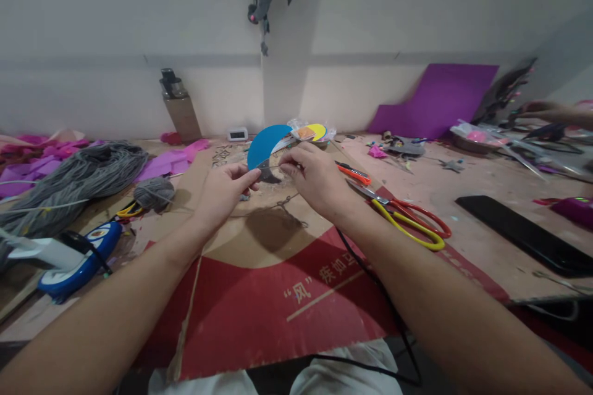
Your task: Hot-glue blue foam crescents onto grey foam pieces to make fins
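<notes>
Our left hand [222, 191] pinches the blue-and-gray moon [263, 149] mid-frame; it stands tall, tips toward our right hand [319, 180], which pinches gray string [275, 166].

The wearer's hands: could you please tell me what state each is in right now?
Left hand: closed, pinching the flat blue-and-dark-grey crescent.
Right hand: fingertips closed, apparently on a thin grey strand.

Near the centre of my dial I see a bright blue crescent [263, 147], dark grey at its lower tip. Grey yarn [99, 170] shows at nine o'clock, a purple sheet [445, 99] at two, red-and-yellow scissors [393, 203] at four. Toward six, brown cardboard [278, 315] turns red, pale-lettered.
</notes>
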Demonstrator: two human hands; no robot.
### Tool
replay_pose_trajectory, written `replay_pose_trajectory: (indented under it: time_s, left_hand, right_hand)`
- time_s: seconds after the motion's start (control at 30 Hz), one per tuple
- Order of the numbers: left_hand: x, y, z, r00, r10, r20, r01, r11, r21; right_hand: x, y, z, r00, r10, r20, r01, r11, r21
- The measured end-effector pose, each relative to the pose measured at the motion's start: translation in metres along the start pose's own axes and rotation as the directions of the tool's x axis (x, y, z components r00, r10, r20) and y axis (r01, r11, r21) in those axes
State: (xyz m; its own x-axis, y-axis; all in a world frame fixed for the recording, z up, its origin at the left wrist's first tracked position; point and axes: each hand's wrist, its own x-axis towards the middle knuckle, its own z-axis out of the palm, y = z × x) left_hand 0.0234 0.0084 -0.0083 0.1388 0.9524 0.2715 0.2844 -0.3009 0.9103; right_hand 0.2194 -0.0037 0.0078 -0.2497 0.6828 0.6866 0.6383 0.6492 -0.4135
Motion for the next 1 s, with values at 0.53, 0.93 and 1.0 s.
replay_pose_trajectory:
  time_s: [0.53,0.93,1.0]
  left_hand:
    - [0.031,0.002,-0.085,0.802,0.343,-0.489,0.06,0.769,0.637]
    - [0.041,-0.01,-0.09,0.826,-0.01,-0.564,0.011,1.0,-0.002]
    - [0.041,-0.012,-0.089,0.86,0.057,-0.507,0.032,0.986,0.166]
  right_hand:
    - [0.011,0.007,-0.032,0.878,0.353,0.322,-0.468,0.771,0.433]
    - [0.01,0.002,-0.062,0.841,0.226,0.491,-0.541,0.339,0.77]
    - [0.009,0.005,-0.055,0.75,0.214,0.626,-0.657,0.35,0.668]
